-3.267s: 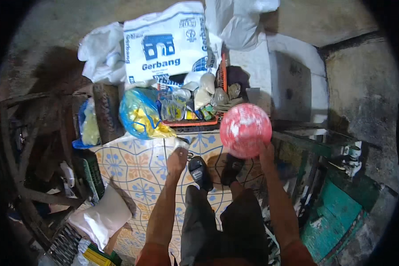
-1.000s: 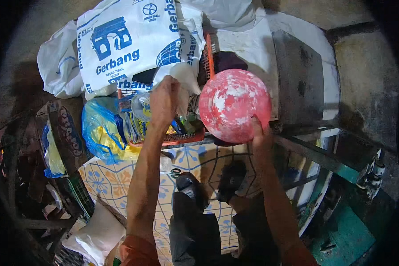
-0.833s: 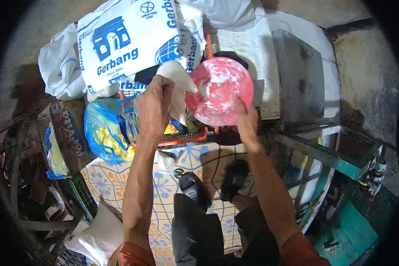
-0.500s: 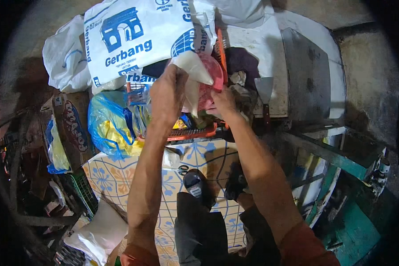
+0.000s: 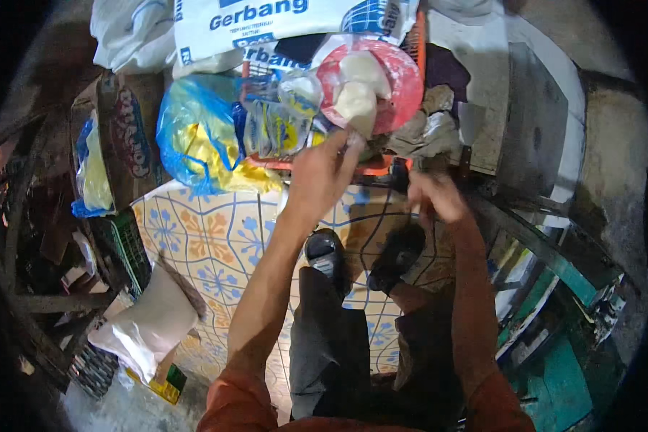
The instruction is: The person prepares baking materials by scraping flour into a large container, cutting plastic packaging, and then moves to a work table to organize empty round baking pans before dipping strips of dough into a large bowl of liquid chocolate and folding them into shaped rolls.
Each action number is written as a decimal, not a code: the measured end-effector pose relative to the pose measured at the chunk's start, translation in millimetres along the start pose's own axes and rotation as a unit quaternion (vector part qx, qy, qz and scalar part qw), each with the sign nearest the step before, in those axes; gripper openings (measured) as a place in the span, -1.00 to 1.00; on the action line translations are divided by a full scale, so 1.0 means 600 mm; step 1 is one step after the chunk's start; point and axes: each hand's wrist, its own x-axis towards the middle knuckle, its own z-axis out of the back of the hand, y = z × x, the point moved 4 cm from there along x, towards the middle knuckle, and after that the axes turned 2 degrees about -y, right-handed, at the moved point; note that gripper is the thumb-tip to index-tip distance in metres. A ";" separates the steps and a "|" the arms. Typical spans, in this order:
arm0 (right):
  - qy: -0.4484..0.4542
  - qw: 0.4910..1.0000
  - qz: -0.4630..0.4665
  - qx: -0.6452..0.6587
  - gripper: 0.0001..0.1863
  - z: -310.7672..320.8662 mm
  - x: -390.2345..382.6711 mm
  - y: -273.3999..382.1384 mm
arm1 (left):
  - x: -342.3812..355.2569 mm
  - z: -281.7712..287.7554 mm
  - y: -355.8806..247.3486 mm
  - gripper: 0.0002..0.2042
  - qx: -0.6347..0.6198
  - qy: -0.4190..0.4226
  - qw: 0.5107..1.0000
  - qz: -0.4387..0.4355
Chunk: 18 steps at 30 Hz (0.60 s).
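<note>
A powder-dusted pink plastic dish (image 5: 399, 86) sits on the orange basket (image 5: 415, 47), with two small white bags (image 5: 363, 72) lying in it. My left hand (image 5: 324, 169) reaches to the dish's lower edge, fingertips pinched on the corner of the lower bag. My right hand (image 5: 439, 198) is below and right of the dish, off it, slightly blurred, with curved fingers apart and nothing visible in them. Beside the dish are clear plastic packets (image 5: 273, 133) and crumpled brownish bags (image 5: 432, 137).
Large white sacks (image 5: 129, 36) lie behind the basket. A blue bag of yellow material (image 5: 198, 137) and cardboard box (image 5: 119, 144) are left; a metal panel (image 5: 536, 115) and green frame (image 5: 554, 266) right. My sandalled feet stand on patterned flooring (image 5: 209, 245).
The pink dish went from my right hand onto the basket, and the white bags from my left hand's raised grip into it. My right hand let go and drew back. The view shifted.
</note>
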 end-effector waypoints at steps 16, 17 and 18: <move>-0.043 0.945 0.073 -0.315 -0.82 -0.409 0.093 -0.369 | -0.290 -0.156 0.532 -0.74 -0.055 -0.261 0.935 0.234; -0.033 0.945 0.075 -0.317 -0.82 -0.428 0.095 -0.364 | -0.282 -0.151 0.563 -0.74 -0.060 -0.290 0.923 0.246; 0.033 0.940 0.067 -0.332 -0.83 -0.449 0.096 -0.362 | -0.274 -0.147 0.589 -0.74 -0.077 -0.261 0.935 0.225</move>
